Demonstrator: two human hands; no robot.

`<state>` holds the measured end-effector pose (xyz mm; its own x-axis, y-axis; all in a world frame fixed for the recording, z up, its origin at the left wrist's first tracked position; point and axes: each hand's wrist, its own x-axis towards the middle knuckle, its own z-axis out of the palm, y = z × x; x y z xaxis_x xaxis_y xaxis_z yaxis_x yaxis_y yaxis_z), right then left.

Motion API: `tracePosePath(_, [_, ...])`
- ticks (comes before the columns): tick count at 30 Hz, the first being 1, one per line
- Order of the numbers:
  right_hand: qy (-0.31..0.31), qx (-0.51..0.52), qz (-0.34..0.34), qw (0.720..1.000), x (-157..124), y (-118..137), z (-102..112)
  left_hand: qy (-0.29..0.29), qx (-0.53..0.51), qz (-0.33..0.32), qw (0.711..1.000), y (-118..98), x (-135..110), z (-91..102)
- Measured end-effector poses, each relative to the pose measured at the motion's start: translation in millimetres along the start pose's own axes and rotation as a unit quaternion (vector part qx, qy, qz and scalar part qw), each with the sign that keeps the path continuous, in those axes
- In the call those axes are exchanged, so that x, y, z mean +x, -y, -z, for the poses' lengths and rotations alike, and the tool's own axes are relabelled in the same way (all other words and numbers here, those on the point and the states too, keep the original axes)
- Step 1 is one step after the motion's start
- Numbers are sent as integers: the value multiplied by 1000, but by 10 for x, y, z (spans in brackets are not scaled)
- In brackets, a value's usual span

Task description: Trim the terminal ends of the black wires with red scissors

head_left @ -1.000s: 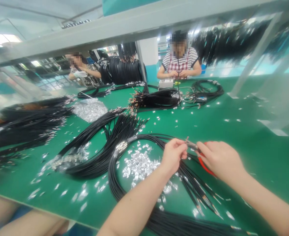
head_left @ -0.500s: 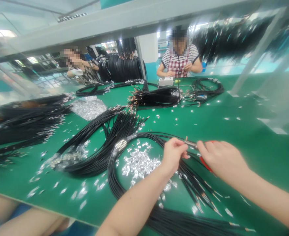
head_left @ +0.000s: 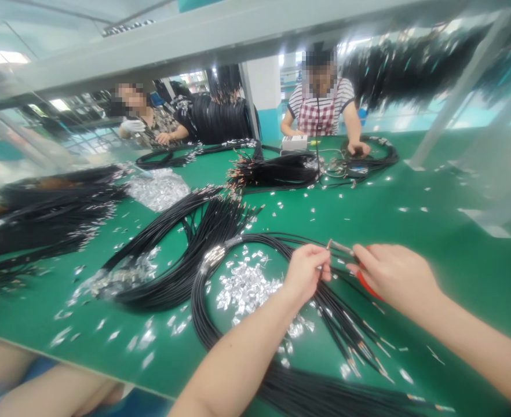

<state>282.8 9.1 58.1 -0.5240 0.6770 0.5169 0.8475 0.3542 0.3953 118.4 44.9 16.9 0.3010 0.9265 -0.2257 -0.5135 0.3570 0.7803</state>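
Note:
My left hand [head_left: 306, 271] is pinched shut on the tip of a thin black cable [head_left: 330, 245] over the green table [head_left: 412, 231]. My right hand [head_left: 392, 272] is closed round red-handled pliers [head_left: 365, 282], whose metal nose touches that cable tip between the two hands. Under my hands lies a looped bundle of black cables [head_left: 238, 243] with bare ends fanned out at the lower right. A heap of small silver terminals [head_left: 244, 289] sits inside the loop, just left of my left hand.
More black cable bundles [head_left: 47, 214] lie at the left and middle. A bag of silver parts [head_left: 157, 188] sits at the back left. Two people work across the table, one in a striped shirt [head_left: 320, 104]. A metal shelf beam [head_left: 221, 35] runs overhead.
Both my hands stay together on the cable tip, shifting slightly. The person in the striped shirt has reached one hand out to the cable coil at the far right.

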Motion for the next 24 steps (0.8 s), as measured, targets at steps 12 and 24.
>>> tracePosePath(12, [34,-31,17,999,-5,85,-48,3,0,19,1000,-5,0,7])
tracePosePath(24, [55,-76,43,995,8,133,31,-5,23,-1,1000,13,-14,6])
